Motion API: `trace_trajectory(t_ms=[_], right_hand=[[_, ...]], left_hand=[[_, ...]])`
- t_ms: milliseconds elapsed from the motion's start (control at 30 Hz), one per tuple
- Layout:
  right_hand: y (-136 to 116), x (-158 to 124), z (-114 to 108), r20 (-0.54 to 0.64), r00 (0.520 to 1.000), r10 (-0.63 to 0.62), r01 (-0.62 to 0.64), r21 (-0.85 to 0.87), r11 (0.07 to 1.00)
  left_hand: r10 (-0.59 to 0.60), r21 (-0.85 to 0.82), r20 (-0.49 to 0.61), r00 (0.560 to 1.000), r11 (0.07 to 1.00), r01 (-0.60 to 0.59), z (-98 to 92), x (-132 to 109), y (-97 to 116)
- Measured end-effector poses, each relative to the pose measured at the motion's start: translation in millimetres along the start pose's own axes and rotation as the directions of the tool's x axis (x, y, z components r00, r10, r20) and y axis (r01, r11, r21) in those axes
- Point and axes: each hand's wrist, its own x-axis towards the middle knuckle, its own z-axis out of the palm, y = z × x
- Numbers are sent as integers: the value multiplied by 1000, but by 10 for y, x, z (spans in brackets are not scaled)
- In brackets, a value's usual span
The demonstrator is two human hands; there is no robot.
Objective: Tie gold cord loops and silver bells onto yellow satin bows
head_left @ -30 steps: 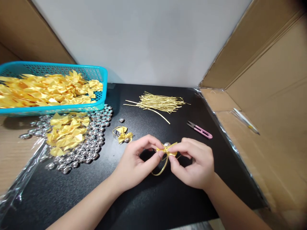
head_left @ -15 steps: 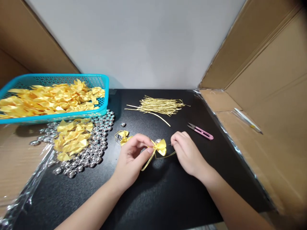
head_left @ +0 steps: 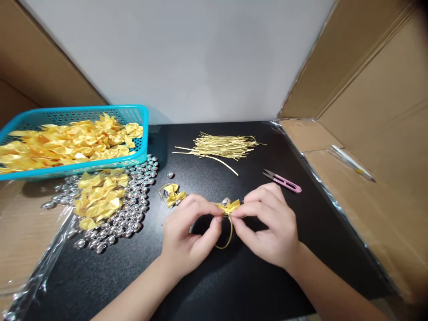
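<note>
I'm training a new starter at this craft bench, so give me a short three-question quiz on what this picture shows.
1. What do the left hand and the right hand pinch between them?
2. True or false: the pink snips lie on the black table, touched by neither hand.
3. Fill in: the teal basket holds yellow ____.

Key
1. A yellow bow, with a gold loop hanging below it.
2. True.
3. Bows.
</note>
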Motion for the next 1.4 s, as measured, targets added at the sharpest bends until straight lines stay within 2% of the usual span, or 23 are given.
trace_trajectory(t_ms=[200,500,633,767,867,967,1200,1267,1400], right_hand=[[34,-50,34,43,998,39,-39,4,999],[30,-60,36,53,998,42,-42,-13,999],[28,-46,47,35,999,32,-32,-7,999],[37,-33,41,60,997,54,-57,50,997],[41,-38,35,91,991,103,-113,109,988],[38,-48,41,93,985,149,-160,136,978],[41,-58,65,111,941,321,-339,259,904],[35,-59,56,87,951,296,-308,264,914],[14,-61,38,-23,987,161,-154,180,971]], left_hand=[[75,52,10,997,996,-76,-5,25,36],[178,199,66,982,962,-188,-44,33,29],[227,221,48,973,947,-232,-42,56,38],[148,118,45,988,981,-152,-38,61,41],[3,-7,63,998,1000,-3,-31,37,28],[-131,-73,65,989,988,136,-19,15,25],[-186,-85,8,983,979,186,-15,39,53],[-186,-78,16,982,979,187,-16,40,54],[-180,-96,30,983,979,182,-7,32,55]])
